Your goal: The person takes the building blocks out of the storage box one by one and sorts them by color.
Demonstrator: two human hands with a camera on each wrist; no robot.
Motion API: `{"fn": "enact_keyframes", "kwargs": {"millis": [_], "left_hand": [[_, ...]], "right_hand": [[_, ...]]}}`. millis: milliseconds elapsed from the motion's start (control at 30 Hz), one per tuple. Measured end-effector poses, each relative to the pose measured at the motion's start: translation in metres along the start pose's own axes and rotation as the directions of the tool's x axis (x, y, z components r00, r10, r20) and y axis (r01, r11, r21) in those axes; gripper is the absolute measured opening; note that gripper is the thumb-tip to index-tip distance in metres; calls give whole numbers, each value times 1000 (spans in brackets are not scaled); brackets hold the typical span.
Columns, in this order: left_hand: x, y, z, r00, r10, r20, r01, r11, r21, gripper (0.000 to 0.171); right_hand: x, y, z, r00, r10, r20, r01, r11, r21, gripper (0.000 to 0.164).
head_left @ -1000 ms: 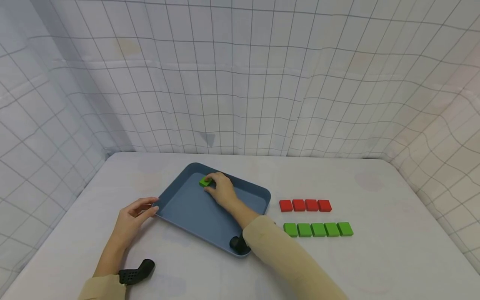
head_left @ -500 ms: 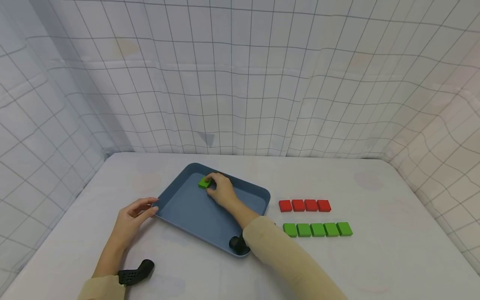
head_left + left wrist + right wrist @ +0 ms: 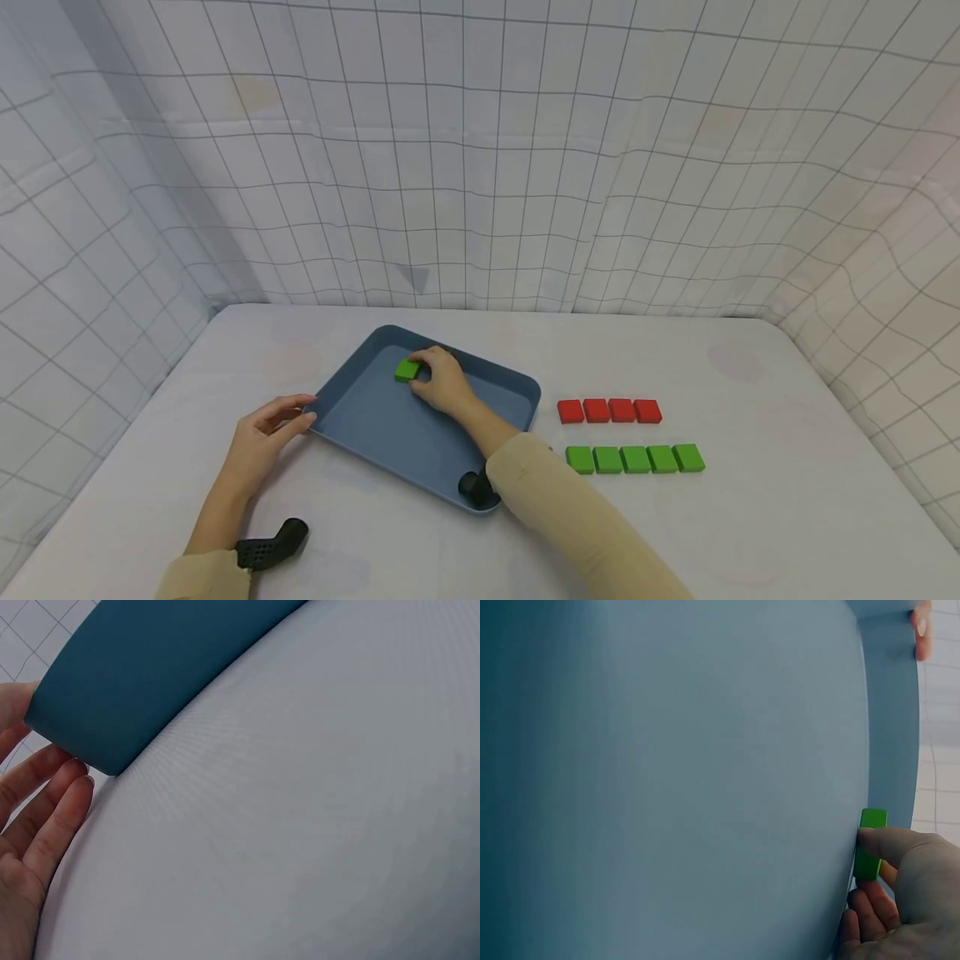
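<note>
A green square block lies near the far left corner of the blue tray. My right hand pinches this block between thumb and fingers. In the right wrist view the thumb presses on the near side of the green block, and the other fingers curl behind it, close to the tray floor. My left hand holds the tray's left corner, thumb and fingertips at the rim. The left wrist view shows the fingers bent at the outside of the tray corner.
Right of the tray, a row of several red blocks lies behind a row of several green blocks. My right forearm crosses the tray's near right corner. A gridded white curtain hangs behind the white table.
The green block in my right hand has turned and shifted slightly left and toward me within the tray. My left hand has stayed at the tray corner.
</note>
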State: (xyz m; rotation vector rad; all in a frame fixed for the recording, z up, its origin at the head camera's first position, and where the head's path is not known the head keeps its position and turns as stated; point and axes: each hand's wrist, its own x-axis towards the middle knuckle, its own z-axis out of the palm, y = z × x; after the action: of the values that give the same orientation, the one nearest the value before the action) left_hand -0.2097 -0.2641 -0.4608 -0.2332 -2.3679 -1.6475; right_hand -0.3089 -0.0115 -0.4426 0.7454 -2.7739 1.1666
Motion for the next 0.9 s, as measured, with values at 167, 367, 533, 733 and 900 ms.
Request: {"fn": "enact_keyframes", "kwargs": {"millis": [167, 367, 533, 733, 900], "left_hand": [[0, 1, 0, 1000, -3, -6, 4, 1000, 5, 29], [0, 2, 0, 1000, -11, -7, 11, 1000, 5, 29], [0, 2, -1, 1000, -15, -4, 15, 1000, 7, 29], [1, 2, -1, 1000, -18, -2, 18, 1000, 17, 30], [1, 1, 0, 1000, -20, -1, 20, 1000, 8, 30]], "right_hand": [[0, 0, 1, 1000, -3, -5, 3, 1000, 3, 35], [1, 0, 2, 1000, 24, -19, -23, 1000, 5, 36], [0, 0, 1, 999, 31, -22, -31, 999, 21, 36], [-2, 0, 0, 1000, 19, -20, -18, 997, 78, 34], [-1, -1, -3, 999, -16, -29, 20, 988, 150, 35]]}}
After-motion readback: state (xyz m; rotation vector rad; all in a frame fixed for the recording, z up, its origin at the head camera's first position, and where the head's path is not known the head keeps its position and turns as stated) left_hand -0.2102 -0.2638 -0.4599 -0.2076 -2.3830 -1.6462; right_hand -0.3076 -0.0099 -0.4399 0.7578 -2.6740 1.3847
